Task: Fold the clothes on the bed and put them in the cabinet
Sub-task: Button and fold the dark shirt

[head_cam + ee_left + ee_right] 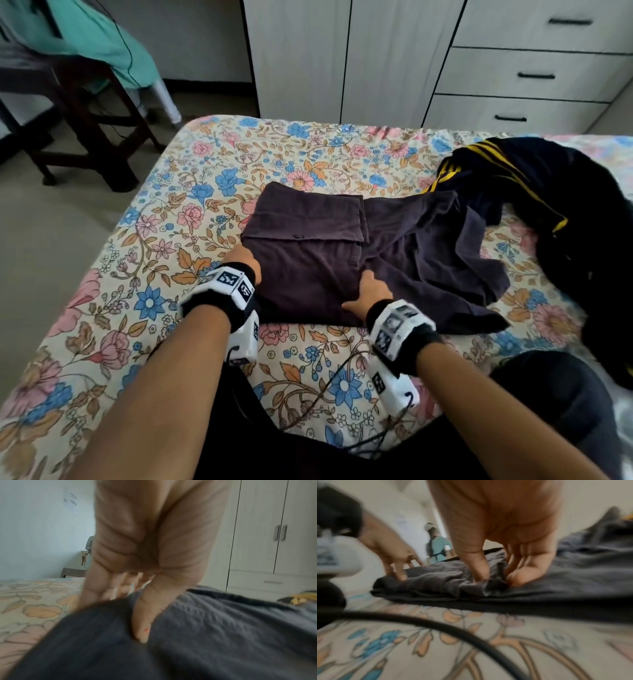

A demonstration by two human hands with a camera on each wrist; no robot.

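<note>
Dark grey-purple trousers (308,246) lie partly folded on the floral bed (212,164), the loose leg part trailing off to the right. My left hand (245,258) rests on the left edge of the folded stack. In the left wrist view its fingers are straight and spread, with the thumb (141,626) pressing on the cloth. My right hand (368,289) sits at the near right of the stack. In the right wrist view my right hand (496,580) pinches a bunched fold of the trousers (436,582) between thumb and curled fingers. The white cabinet (342,58) stands beyond the bed.
A navy garment with yellow stripes (534,178) lies crumpled at the right of the bed. White drawers (531,75) stand beside the cabinet doors. A dark wooden chair (85,113) draped with teal cloth is on the floor at far left. A black cable (329,383) trails over the near sheet.
</note>
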